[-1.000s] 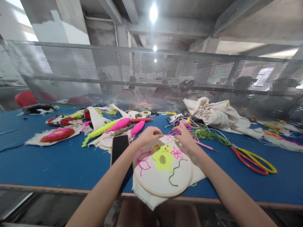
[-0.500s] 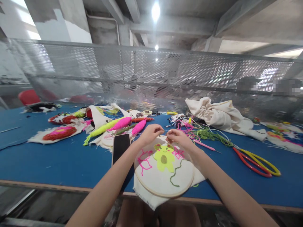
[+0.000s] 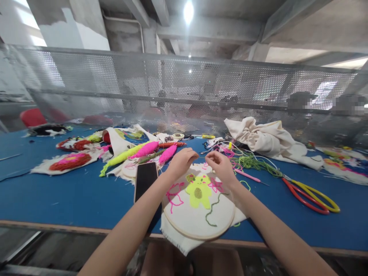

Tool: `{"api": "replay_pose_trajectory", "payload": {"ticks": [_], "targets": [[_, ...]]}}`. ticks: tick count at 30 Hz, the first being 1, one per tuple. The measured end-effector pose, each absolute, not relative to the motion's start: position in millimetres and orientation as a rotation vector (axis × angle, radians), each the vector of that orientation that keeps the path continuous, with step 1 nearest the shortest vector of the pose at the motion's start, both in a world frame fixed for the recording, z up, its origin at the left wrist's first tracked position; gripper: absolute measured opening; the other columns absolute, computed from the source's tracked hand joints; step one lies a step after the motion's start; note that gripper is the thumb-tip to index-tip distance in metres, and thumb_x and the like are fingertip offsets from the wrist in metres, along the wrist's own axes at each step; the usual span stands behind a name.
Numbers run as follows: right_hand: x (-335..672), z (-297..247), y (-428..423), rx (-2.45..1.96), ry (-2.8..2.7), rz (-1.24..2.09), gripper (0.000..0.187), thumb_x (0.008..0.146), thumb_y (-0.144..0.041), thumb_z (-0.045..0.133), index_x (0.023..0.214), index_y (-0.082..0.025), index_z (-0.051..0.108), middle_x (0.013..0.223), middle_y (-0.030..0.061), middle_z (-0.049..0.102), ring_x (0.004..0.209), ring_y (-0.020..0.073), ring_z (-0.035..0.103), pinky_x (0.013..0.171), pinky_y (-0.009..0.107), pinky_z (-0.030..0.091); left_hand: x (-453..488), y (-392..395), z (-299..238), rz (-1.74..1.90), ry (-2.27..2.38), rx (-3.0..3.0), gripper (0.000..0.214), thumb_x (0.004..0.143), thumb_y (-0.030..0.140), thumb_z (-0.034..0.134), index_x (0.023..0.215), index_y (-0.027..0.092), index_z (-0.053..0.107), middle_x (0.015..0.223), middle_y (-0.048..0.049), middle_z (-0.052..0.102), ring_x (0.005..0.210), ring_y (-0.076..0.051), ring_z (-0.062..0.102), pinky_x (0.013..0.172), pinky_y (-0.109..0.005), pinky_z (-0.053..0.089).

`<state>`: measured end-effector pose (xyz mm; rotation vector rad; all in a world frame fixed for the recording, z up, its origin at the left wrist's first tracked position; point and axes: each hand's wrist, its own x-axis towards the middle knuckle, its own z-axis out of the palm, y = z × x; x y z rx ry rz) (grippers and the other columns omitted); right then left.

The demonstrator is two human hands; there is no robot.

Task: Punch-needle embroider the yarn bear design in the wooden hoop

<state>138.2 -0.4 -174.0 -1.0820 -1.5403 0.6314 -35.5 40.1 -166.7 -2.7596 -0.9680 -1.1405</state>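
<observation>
Right hand (image 3: 221,165) risen, level with left hand (image 3: 182,163) around hoop's (image 3: 198,238) twelve o'clock. Both pinched narrow; cannot tell contents. Likely fine fingertip work; calls for steadiness.

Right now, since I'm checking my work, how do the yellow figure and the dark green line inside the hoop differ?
The yellow figure is a broad, filled shape; the dark green line is thin and wavy. The yellow figure sits near the middle of the hoop, the dark green line lower right. Both are on the white cloth.
</observation>
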Motion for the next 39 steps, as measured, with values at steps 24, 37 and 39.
{"api": "replay_pose_trajectory", "payload": {"ticks": [24, 37, 39], "targets": [[139, -180, -5, -1.118, -1.778, 0.295, 0.006, 0.075, -0.021, 0.052, 0.07, -0.019, 0.055, 0.058, -0.0033, 0.052, 0.052, 0.011, 0.045, 0.052, 0.023, 0.032, -32, 35, -168, -1.154, -1.061, -2.683, 0.02, 0.089, 0.015, 0.038, 0.089, 0.017, 0.058, 0.086, -0.0055, 0.061, 0.085, -0.019, 0.055, 0.075, -0.031, 0.045], [137, -178, -7, -1.142, -1.773, 0.191, 0.01, 0.081, -0.025, 0.047, 0.08, -0.02, 0.056, 0.06, -0.0026, 0.052, 0.054, 0.012, 0.045, 0.054, 0.023, 0.032, -30, 29, -168, -0.823, -1.027, -2.531, 0.019, 0.089, 0.015, 0.042, 0.094, 0.02, 0.06, 0.084, -0.0034, 0.058, 0.082, -0.017, 0.053, 0.065, -0.026, 0.041], [141, -177, -4, -1.174, -1.718, 0.196, 0.011, 0.081, -0.026, 0.047, 0.079, -0.02, 0.055, 0.058, -0.0029, 0.05, 0.052, 0.0121, 0.044, 0.053, 0.024, 0.032, -28, 29, -167, -0.829, -1.032, -2.534, 0.018, 0.089, 0.017, 0.042, 0.092, 0.019, 0.06, 0.085, -0.0036, 0.058, 0.082, -0.018, 0.054, 0.066, -0.026, 0.041]]}}
